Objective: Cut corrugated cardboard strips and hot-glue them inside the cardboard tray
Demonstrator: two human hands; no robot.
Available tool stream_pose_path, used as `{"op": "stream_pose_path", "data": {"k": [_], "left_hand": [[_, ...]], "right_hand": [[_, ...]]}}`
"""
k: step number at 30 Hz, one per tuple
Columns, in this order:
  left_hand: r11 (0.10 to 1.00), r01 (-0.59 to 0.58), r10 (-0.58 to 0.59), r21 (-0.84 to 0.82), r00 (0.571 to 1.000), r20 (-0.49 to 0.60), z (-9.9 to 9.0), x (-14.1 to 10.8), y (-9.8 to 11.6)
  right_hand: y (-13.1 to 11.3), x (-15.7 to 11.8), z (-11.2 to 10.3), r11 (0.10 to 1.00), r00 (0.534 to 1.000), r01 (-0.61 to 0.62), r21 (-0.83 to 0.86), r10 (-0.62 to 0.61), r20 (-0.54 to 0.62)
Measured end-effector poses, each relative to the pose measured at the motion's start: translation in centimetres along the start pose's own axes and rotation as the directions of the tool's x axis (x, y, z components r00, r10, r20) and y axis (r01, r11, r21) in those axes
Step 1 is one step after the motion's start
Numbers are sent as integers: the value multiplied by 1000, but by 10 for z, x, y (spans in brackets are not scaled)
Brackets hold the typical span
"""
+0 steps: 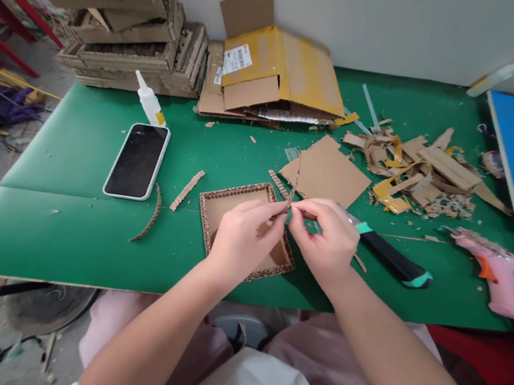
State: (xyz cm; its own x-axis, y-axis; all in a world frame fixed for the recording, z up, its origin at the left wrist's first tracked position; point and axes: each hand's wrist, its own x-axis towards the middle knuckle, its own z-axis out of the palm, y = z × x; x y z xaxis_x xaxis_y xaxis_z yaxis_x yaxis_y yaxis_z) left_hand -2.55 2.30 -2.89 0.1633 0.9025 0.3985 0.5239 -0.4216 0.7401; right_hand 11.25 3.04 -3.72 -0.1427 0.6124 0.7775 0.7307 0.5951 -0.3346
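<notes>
1. Head view, hands: Both bare hands meet over a shallow square brown cardboard tray with a corrugated rim [205,213]. The left hand [241,234] is nearly closed, thumb and fingertips pinching the lower part of a thin brown corrugated cardboard strip [295,182]. The right hand [328,237] is also nearly closed, its thumb and forefinger pinched at the same place; the strip's lower end is hidden by the fingers.
2. Head view, position of the work: The strip rises from the fingertips, above the tray's right side. The tray lies on a green-covered table [84,237], near its front edge, partly covered by the left hand.
3. Head view, left side: A loose, straight corrugated piece [187,190] and a curved corrugated piece [152,218] lie between the tray and a white-edged phone with a dark screen [135,161]. A white plastic bottle with a pointed nozzle [150,104] stands just behind the phone.
4. Head view, right side: A flat brown cardboard sheet [329,168] lies behind the right hand. A black and teal utility knife [393,258] is beside that hand, with a pink glue gun [500,273] farther right.
</notes>
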Motion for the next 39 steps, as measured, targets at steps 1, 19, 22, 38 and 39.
{"op": "stream_pose_path", "data": {"k": [1,19,22,38,39], "left_hand": [[999,33,-33,-29,999,14,0,0,1],[976,185,-183,-111,983,33,-4,3,4],[993,115,-114,-36,993,13,-4,2,3],[999,36,-36,31,999,7,-4,1,3],[999,26,-27,31,1000,5,-5,1,4]], "right_hand": [[0,0,0,1000,1000,-1,0,1,2],[-5,1,-1,967,981,-196,162,192,40],[-4,0,-1,973,987,-160,167,153,57],[-2,-3,-2,991,996,-83,103,79,43],[-2,-3,-2,990,995,-92,106,89,35]]}}
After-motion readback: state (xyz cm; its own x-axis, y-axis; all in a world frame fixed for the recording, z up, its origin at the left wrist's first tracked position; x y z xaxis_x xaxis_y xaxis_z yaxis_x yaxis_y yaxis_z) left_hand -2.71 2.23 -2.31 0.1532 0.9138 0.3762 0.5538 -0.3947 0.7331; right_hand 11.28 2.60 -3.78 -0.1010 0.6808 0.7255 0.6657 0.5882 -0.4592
